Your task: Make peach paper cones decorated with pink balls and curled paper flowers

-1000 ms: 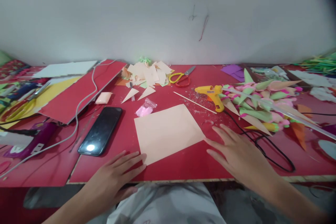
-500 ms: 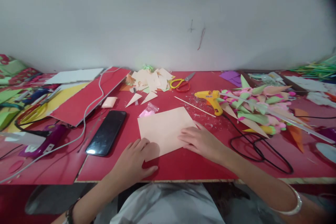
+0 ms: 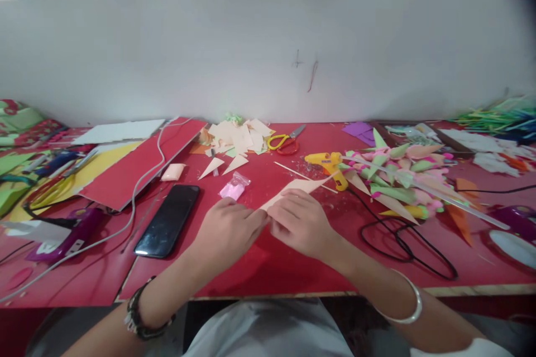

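A cream sheet of paper (image 3: pixel 295 185) is lifted off the red table, curved and seen nearly edge-on, its far corner pointing right. My left hand (image 3: pixel 234 228) has its fingers curled at the paper's near-left end. Close against it, my right hand (image 3: pixel 299 223) grips the same sheet with bent fingers that partly cover it. Just beyond my left hand lies a small plastic bag with pink contents (image 3: pixel 234 186). A thin wooden stick (image 3: pixel 285 168) rests behind the paper, and the yellow glue gun (image 3: pixel 329 163) is near the paper's right tip.
A black phone (image 3: pixel 167 222) lies left of my hands. Behind are cream paper scraps (image 3: pixel 238 136) and scissors (image 3: pixel 287 141). Paper cones (image 3: pixel 397 173) are heaped right, beside a looped black cord (image 3: pixel 408 256). A white cable (image 3: pixel 134 189) crosses the left side. A low wall (image 3: pixel 234 56) stands behind.
The paper lay flat under both hands; now it is raised and bent between them. My hands have come together, and the pink bag is more exposed. The view has tilted up.
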Available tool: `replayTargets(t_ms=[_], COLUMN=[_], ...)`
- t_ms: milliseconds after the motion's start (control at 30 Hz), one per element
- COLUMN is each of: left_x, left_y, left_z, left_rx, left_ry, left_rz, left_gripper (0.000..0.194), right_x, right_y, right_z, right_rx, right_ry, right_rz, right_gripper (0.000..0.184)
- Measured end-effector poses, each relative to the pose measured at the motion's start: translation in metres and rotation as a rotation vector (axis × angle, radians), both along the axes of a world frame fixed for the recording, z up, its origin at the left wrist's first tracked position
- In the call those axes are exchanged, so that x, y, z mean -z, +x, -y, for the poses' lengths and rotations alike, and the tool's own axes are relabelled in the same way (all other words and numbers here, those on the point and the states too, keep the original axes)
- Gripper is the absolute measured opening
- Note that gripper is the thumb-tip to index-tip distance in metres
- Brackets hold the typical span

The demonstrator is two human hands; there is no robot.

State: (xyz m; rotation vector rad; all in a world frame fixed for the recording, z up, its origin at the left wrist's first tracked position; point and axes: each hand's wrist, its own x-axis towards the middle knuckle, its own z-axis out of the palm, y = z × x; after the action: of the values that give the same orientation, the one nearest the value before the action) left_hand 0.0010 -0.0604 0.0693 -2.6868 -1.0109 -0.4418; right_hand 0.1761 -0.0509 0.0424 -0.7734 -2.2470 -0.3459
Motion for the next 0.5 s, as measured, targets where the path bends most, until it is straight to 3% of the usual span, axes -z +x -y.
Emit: replayTargets(t_ms=[233, 500], left_x=[-0.016, -0.020], left_y=[-0.024, -0.074], left_z=[0.001, 0.005], left_rx=[0.025, -0.096], left_ry=[0.038, -0.010], left_rz=[0.000, -0.079], left_gripper=[0.032, 0.036], right_x=[-0.015, -0.013], right_y=[0.014, 0.049], right_z=[-0.008, -0.014], right_rx=[0.001, 0.129], right_ry=[0.053, 0.038], right_rz=[0.001, 0.029], right_gripper=[0.022, 0.021])
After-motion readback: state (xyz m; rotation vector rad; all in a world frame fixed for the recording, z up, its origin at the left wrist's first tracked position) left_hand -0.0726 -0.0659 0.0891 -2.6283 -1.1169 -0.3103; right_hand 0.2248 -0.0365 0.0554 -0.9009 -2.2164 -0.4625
